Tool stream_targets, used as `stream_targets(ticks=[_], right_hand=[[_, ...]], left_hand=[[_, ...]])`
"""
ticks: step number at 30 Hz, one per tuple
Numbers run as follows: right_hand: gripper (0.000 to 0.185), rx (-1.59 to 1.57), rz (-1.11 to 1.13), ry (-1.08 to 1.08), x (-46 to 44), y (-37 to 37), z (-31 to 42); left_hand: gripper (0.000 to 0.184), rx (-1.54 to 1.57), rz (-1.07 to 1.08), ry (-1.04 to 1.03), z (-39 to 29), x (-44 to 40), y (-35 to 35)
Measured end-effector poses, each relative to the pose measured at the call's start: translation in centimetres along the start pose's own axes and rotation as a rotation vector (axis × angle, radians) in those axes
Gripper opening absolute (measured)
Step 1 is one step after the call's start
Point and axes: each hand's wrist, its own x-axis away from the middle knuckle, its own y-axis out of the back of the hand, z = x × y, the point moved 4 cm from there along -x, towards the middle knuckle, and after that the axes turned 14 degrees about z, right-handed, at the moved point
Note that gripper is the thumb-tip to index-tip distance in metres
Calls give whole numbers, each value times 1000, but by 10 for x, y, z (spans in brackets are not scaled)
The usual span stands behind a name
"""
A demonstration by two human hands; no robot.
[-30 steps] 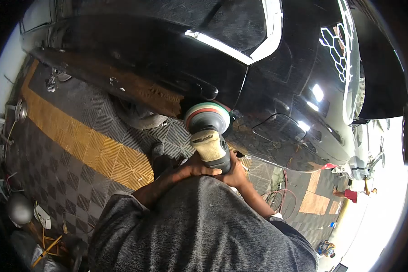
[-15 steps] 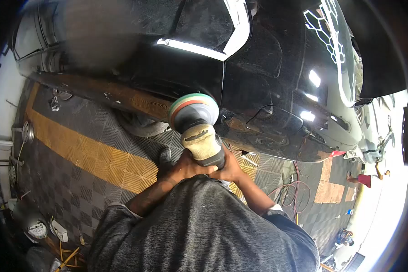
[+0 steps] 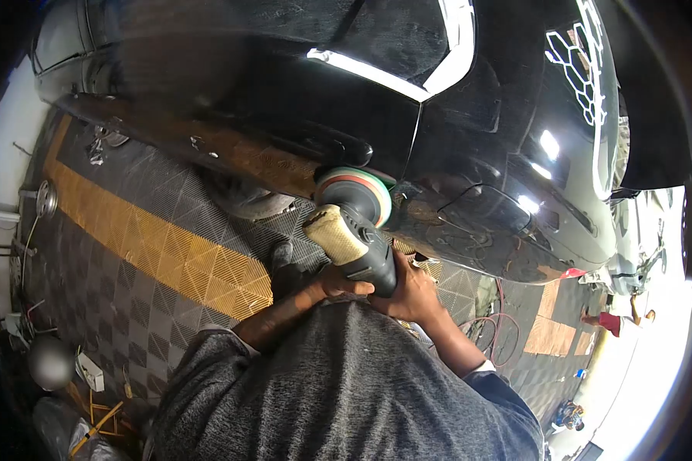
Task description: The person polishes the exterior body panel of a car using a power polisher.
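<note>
A polisher with a dark body and a worn tan cover on its head is held out in front of my chest. My right hand is wrapped round the rear of its body. My left hand grips the same end from the other side, thumb along the body. The round pad, edged in green and orange, is against or very close to the lower side of a glossy black car; contact cannot be made out exactly.
Dark floor tiles with a yellow band run beneath the car. A red hose lies coiled at right. Another person is at far right. A white box and yellow frame sit at lower left.
The polisher has turned, its head now pointing up and left, and its pad sits lower and further right in view. The car has shifted right in view. Both hands keep their hold.
</note>
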Motion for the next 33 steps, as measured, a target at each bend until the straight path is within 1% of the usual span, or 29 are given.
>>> stream_targets(ticks=[2, 3, 5, 7, 8, 10, 12, 14, 15, 16, 18, 20, 21, 25, 29, 31, 33], right_hand=[[99, 17, -19, 75, -11, -2, 7], [98, -1, -68, 139, -17, -5, 7], [96, 13, -51, 139, -24, -8, 10], [95, 26, -35, 138, -28, -6, 13], [95, 35, -9, 103, -26, -4, 16], [95, 45, 14, 65, -21, -2, 18], [97, 81, 18, 18, -8, -1, 11], [100, 83, 4, 30, 7, 6, 12], [101, 82, 50, -51, 13, 6, 10], [102, 81, 95, -135, 21, 7, 7], [102, 80, 59, -143, 33, 13, 10], [102, 77, 83, -200, 44, 22, 15], [102, 75, 79, -202, 48, 26, 18], [98, 37, -3, -169, 62, 44, 30], [97, 17, -62, -146, 66, 56, 34], [98, 24, -46, -158, 66, 57, 31], [99, 32, -24, -167, 63, 53, 26]], left_hand=[[70, -18, -103, -108, 0, 8, 15], [73, -10, -101, -88, -7, 11, 15], [74, 5, -114, -89, -23, 19, 14], [76, 22, -125, -68, -22, 20, 16], [78, 23, -125, -48, -18, 19, 18], [75, 3, -109, -148, -21, 16, 11], [72, -16, -83, -149, -25, 11, -7], [69, -36, -59, -152, -32, 4, -14], [67, -95, 4, -65, -33, 0, -19], [65, -97, 26, -41, -34, -3, -26], [63, -98, 54, -15, -32, -10, -36], [60, -108, 81, -127, -31, -16, -38], [56, -89, 97, -109, -33, -19, -42], [50, -104, 104, -131, -51, -26, -55], [48, -129, 123, -158, -69, -36, -61], [49, -161, 139, -170, -69, -37, -59], [55, -254, 147, -26, -51, -35, -49]])
